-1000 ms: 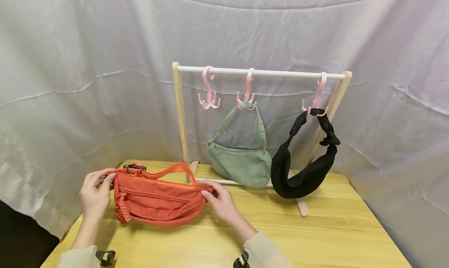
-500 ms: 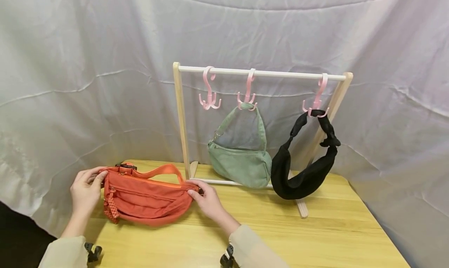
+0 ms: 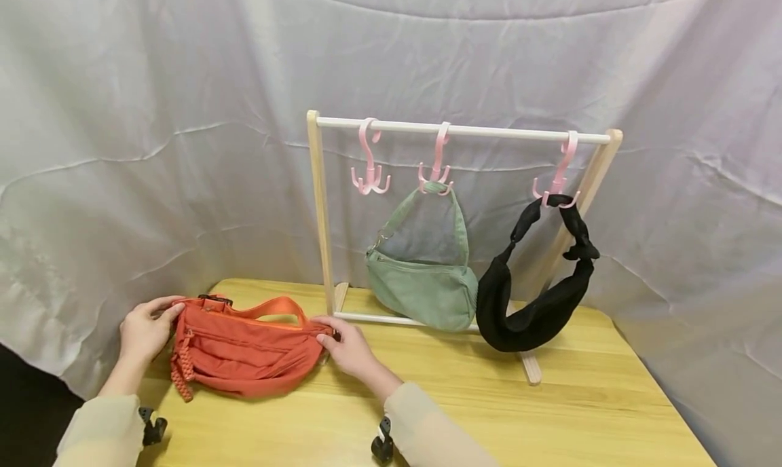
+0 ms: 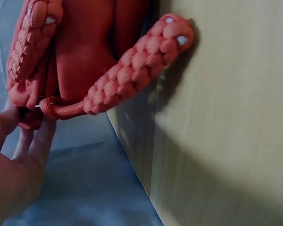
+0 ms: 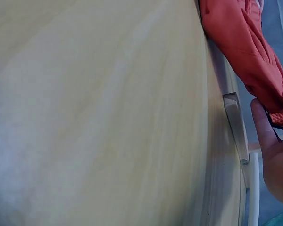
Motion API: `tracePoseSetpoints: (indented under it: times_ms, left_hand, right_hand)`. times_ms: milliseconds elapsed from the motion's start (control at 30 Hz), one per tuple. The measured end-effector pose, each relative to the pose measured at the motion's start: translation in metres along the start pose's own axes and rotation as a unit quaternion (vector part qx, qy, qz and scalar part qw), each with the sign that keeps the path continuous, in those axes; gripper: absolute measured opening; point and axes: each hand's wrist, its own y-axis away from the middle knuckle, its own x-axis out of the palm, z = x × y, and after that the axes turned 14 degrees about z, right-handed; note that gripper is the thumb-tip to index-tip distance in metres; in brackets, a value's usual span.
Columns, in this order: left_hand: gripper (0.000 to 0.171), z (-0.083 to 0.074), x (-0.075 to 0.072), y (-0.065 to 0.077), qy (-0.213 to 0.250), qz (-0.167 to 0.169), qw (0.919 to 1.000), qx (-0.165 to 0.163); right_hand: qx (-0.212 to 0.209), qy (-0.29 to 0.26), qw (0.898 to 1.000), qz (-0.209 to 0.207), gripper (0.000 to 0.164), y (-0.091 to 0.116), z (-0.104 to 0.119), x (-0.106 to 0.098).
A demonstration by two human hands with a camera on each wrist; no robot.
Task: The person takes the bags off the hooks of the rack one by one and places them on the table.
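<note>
An orange-red waist bag is at the left of the table, spread between both hands. My left hand pinches its upper left corner, thumb on the near side. At the other end, my right hand pinches the upper right corner where the strap joins. The bag's strap loops up behind the zip, with a black buckle at its left. In the left wrist view a braided zip pull dangles close to the wood. The right wrist view shows the right fingers under the bag's end.
Behind stands a wooden rack with a white bar. Three pink hooks hang there; the left hook bears no bag. A green shoulder bag hangs from the middle hook, a black bag from the right. Grey cloth surrounds the table.
Both hands have moved left with the waist bag, drawing it away from the rack and slightly lower. The hanging bags stay on their hooks; the view has shifted slightly.
</note>
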Motion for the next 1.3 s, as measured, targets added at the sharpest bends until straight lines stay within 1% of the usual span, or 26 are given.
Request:
tracePoseSetpoints:
  times_ms: [67,233,400,567,633,800,1000,1167,1300]
  left_hand:
    - [0.033,0.003,0.0,-0.002,-0.015,0.022,0.9996,-0.006]
    - [0.037,0.004,0.001,-0.006,-0.011,0.077,0.9961,-0.042]
    - [0.04,0.005,0.005,-0.01,-0.006,0.105,0.9926,-0.061]
    - [0.04,0.008,0.008,-0.012,-0.01,0.117,0.99,-0.078]
    - [0.039,0.008,0.01,-0.012,-0.013,0.119,0.9892,-0.085]
    - [0.038,0.009,0.015,-0.013,-0.027,0.125,0.9871,-0.097]
    - [0.038,0.011,0.015,-0.011,-0.049,0.139,0.9825,-0.114]
    - [0.045,0.008,0.014,-0.009,-0.052,0.168,0.9752,-0.135]
    - [0.05,0.005,0.014,-0.008,-0.058,0.18,0.9723,-0.136]
  right_hand:
    - [0.005,0.005,1.0,0.005,0.033,-0.001,-0.001,0.001]
    - [0.008,0.024,0.999,0.021,0.034,-0.001,-0.003,0.003]
    - [0.013,0.051,0.998,0.04,0.035,-0.002,-0.005,0.004]
    - [0.025,0.098,0.993,0.058,0.036,-0.003,-0.007,0.005]
    - [0.027,0.104,0.992,0.068,0.036,-0.002,-0.006,0.006]
    - [0.013,0.113,0.99,0.078,0.034,-0.002,-0.005,0.006]
    - [-0.013,0.136,0.988,0.078,0.034,-0.001,-0.005,0.01]
    - [-0.013,0.135,0.988,0.072,0.034,0.0,-0.006,0.013]
    - [-0.002,0.122,0.99,0.071,0.036,0.0,-0.005,0.013]
